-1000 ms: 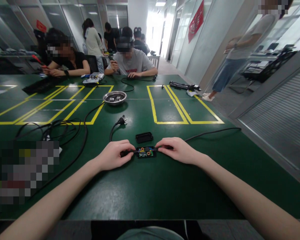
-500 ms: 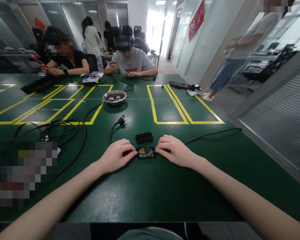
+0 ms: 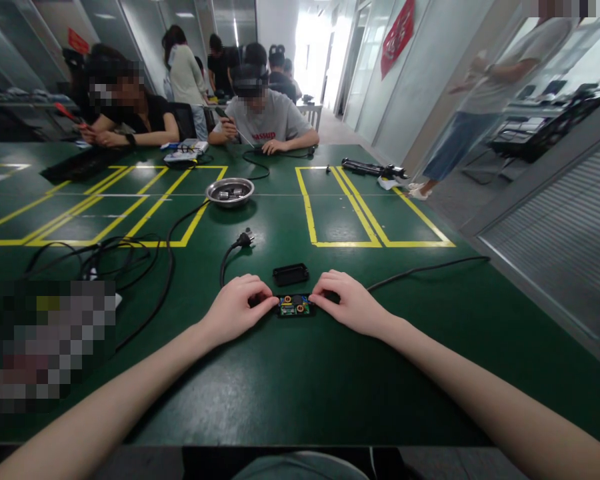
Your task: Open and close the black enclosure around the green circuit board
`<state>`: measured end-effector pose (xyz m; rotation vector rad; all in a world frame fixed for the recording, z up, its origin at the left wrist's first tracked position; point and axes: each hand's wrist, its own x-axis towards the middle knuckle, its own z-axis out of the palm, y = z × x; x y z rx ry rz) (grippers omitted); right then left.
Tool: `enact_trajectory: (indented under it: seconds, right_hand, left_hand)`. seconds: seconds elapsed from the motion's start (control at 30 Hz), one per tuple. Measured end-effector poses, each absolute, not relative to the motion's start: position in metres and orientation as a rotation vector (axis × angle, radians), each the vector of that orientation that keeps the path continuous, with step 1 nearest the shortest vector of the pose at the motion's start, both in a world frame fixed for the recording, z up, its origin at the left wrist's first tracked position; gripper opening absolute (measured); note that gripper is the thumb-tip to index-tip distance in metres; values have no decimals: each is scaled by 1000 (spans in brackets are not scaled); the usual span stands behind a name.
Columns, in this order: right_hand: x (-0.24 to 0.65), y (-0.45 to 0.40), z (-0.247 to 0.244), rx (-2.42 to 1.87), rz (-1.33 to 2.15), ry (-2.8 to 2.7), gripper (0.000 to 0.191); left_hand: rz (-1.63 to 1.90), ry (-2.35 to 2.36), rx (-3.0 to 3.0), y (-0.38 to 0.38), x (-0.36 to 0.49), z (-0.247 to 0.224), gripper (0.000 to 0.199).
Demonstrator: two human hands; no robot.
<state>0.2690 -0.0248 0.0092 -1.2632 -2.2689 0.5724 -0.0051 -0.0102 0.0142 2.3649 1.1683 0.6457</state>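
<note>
On the green table in front of me lies a small black electronics case, its top off. Inside it shows a circuit board with copper-wound coils. My left hand is closed in a pinch at the case's left end, and my right hand pinches the right end. The fingertips hide exactly what is gripped there. Just behind the case rests its black cover, hollow side up. A black cord with a plug runs behind my left hand; another black cable leads away from behind my right hand.
A metal bowl holding small metal parts stands farther back. Coiled black cables lie at left, near a blurred-out item. A black folded tripod-like object lies back right. Two people sit across the table; another stands at right.
Both hands stay pinched at the case's ends, with only slight finger shifts. The view has moved a little. Across the table, a seated person's hands have shifted.
</note>
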Motion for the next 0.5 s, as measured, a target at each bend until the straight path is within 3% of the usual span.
enact_trajectory:
  seconds: [0.3,0.5]
  right_hand:
    - [265,-5,2,-1396,560,-2014,26]
    - [261,-5,1,-1339,848,-1825,18]
  left_hand:
    - [767,1337,2311,3,2,5,20]
    - [766,1333,2044,2,5,7,17]
